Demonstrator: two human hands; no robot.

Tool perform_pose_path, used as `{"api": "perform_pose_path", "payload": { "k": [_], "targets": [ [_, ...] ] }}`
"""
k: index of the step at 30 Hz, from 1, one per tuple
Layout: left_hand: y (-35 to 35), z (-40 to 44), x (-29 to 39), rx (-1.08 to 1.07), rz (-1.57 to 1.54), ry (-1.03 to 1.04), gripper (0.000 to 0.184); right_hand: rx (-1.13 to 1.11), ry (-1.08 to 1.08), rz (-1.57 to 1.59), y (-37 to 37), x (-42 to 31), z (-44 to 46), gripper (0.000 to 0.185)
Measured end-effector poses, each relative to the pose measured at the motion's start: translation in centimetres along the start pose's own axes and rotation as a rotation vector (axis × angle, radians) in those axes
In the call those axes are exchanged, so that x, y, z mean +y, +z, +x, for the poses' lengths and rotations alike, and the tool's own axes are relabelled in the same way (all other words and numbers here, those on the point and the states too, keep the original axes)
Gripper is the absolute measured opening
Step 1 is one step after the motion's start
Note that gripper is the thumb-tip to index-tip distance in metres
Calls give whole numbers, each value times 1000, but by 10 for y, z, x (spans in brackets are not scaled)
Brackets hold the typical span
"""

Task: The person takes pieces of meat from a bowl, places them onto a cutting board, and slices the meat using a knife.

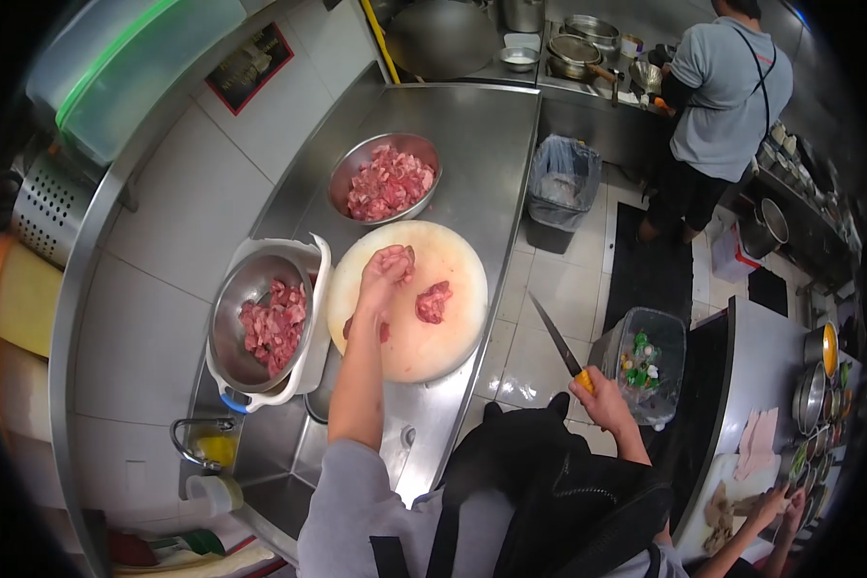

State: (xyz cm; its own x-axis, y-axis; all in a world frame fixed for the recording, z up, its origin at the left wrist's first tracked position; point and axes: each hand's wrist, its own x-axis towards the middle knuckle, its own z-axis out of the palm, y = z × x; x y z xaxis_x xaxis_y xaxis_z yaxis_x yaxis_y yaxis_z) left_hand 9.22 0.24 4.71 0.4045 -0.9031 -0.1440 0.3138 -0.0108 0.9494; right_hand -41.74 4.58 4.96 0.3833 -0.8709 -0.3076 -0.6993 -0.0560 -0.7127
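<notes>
Here's the left hand [388, 270], up over the thick, round, off-white cutting board [453, 349], its fingers curled in toward the palm; whether they pinch a scrap of meat, I can't tell. Just beside them, to the right and a little nearer the body, sits a glossy red, irregular lump of raw meat [433, 302], flat on the board, a strip of bare surface between it and the fingertips. More red meat peeks out from either side of the left forearm, mostly hidden. And over to the right hand [602, 395]: fingers wrapped firmly round the yellow handle of a long, pointed steel knife [555, 334], held out beyond the counter edge, well apart from the lump, blade angled forward and toward the board. Beyond the board, a round stainless-steel bowl [341, 196] heaped with pink raw pieces; to its left, a second, wide steel bowl [229, 323] with more cut meat, set in a white plastic basin [321, 258].
</notes>
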Motion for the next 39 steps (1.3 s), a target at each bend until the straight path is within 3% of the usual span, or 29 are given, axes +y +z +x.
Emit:
{"api": "perform_pose_path", "payload": {
  "k": [9, 13, 17, 21, 26, 30, 34, 36, 37, 39],
  "targets": [
    [-5, 8, -10, -66, -347, 34, 31, -39, -80, -44, 4, -7, 14, 44],
    [-8, 3, 5, 27, 26, 165, 41, -200, -218, -194, 7, -27, 25, 45],
    [-10, -4, 16, 80, 88, 350, 46, -442, -419, -304, 12, -82, 59, 46],
    [12, -51, 55, 150, 138, 389, 41, -578, -434, -463, 31, -128, 93, 46],
    [-10, -79, 55, 263, 360, 402, 24, -547, -475, -539, 42, -151, 128, 47],
    [-11, -92, 40, 259, 320, 410, 23, -432, -460, -593, 48, -156, 157, 44],
    [22, -102, 35, 350, 392, 244, 26, -420, -385, -501, 54, -160, 167, 44],
    [16, -91, -5, 224, 364, 292, 26, -377, -382, -414, 41, -169, 152, 42],
    [8, -85, -38, 168, 491, 400, 29, -345, -380, -401, 42, -163, 156, 43],
    [-2, -91, -84, 86, 834, 359, 33, -285, -410, -344, 41, -156, 153, 43]
  ]
}}
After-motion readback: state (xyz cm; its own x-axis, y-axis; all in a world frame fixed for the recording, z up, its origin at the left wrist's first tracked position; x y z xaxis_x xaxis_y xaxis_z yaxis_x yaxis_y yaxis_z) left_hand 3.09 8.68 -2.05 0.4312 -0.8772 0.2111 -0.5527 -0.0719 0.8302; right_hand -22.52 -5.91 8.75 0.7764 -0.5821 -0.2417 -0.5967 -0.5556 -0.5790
